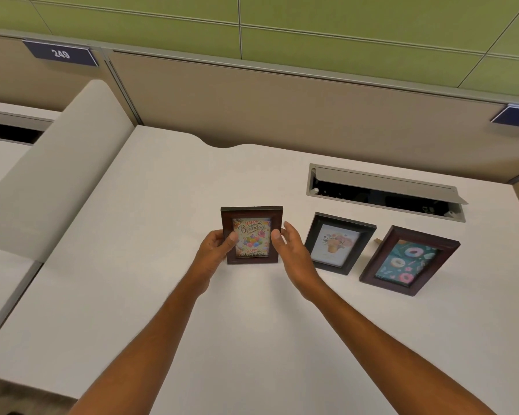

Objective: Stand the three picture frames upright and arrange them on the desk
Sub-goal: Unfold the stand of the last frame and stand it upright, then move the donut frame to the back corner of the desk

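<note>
Brown birthday frame [252, 235], edges behind thumbs.

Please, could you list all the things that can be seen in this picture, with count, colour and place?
birthday frame: one, dark brown, desk centre, held by both hands
flower frame: one, black, right of the birthday frame
donut frame: one, dark brown, furthest right
desk: one, white
cable box: one, grey, lid open, set in the desk behind the frames
number sign: one, dark blue, reads 249, on the partition, top left
left hand: on the birthday frame's left edge
right hand: thumb on its right edge
</note>
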`<state>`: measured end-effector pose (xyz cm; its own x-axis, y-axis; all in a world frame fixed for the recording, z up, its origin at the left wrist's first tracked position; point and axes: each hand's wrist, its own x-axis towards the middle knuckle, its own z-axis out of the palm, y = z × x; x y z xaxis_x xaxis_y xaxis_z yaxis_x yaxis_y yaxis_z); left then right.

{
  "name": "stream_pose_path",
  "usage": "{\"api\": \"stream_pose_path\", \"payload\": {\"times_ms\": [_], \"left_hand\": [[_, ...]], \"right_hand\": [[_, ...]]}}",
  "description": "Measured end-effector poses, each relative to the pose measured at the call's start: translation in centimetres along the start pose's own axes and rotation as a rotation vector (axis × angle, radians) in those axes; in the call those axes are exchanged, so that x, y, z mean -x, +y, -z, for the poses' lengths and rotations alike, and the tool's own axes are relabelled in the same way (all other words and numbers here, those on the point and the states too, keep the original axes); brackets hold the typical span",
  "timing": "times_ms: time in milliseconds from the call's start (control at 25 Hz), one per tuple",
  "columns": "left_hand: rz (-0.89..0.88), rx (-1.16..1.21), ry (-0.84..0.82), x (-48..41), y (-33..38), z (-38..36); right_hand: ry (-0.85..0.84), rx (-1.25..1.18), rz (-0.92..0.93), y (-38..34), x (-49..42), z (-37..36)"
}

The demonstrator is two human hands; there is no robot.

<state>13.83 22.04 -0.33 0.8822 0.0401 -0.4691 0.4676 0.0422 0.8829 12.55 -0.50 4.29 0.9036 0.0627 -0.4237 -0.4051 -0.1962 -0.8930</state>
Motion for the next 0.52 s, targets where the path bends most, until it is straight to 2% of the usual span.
{"api": "stream_pose_path", "payload": {"times_ms": [200, 400, 520], "left_hand": [[0.027, -0.067, 0.169, 3.1, -2.1, 1.1], [0.047, -0.055, 0.542, 6.6, -4.1, -0.2], [0.016, -0.066, 0.527, 8.3, -4.4, -2.0]], "right_hand": [[-0.022, 0.034, 0.032, 2.2, 3.7, 1.4], [0.01, 0.029, -0.002, 4.5, 6.8, 3.9], [0.067, 0.033, -0.034, 6.1, 8.3, 6.1]]}}
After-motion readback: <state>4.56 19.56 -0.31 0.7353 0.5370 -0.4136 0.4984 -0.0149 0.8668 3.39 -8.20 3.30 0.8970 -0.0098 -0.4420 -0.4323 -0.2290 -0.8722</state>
